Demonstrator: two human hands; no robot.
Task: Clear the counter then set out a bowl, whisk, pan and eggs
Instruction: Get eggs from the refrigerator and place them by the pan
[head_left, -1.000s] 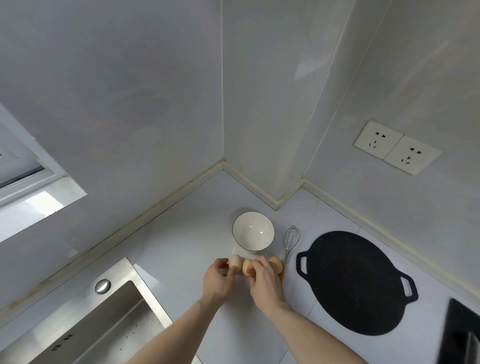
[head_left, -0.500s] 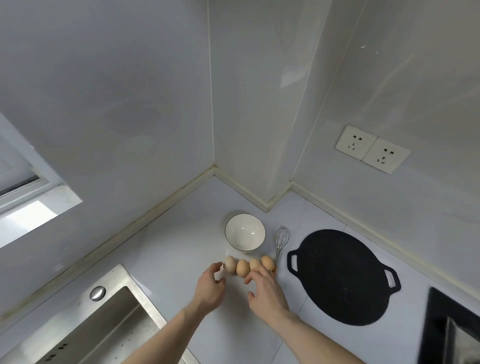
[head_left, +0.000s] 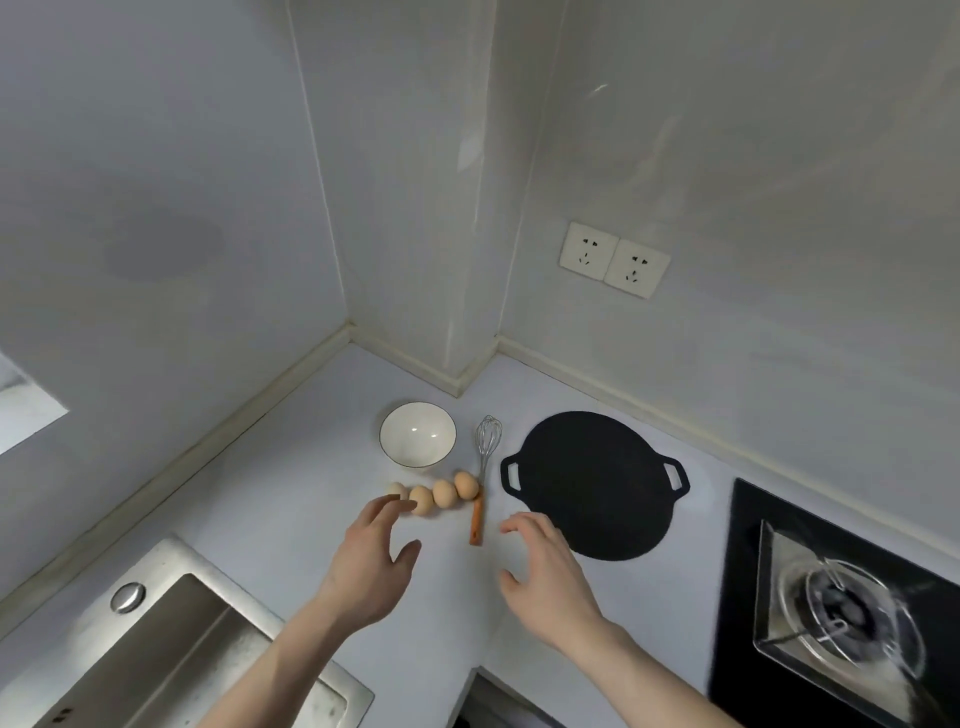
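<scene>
Several brown eggs (head_left: 435, 494) lie in a row on the white counter (head_left: 291, 467), just in front of a white bowl (head_left: 417, 434) with a dark rim. A wire whisk (head_left: 483, 467) with a wooden handle lies to the right of the eggs. Further right sits a flat black pan (head_left: 592, 483) with two loop handles. My left hand (head_left: 371, 566) hovers near the leftmost eggs with relaxed fingers, holding nothing. Just in front of the pan, my right hand (head_left: 550, 577) is likewise empty, its fingers loosely spread.
A steel sink (head_left: 156, 654) with a round drain plug fills the lower left. A black gas hob (head_left: 841, 608) sits at the lower right. Two wall sockets (head_left: 614, 259) are above the pan. The counter's front edge runs below my wrists.
Both hands let go of the eggs and drew back toward me, spreading apart. The eggs stay in their row. The view pulled back, bringing the hob into sight.
</scene>
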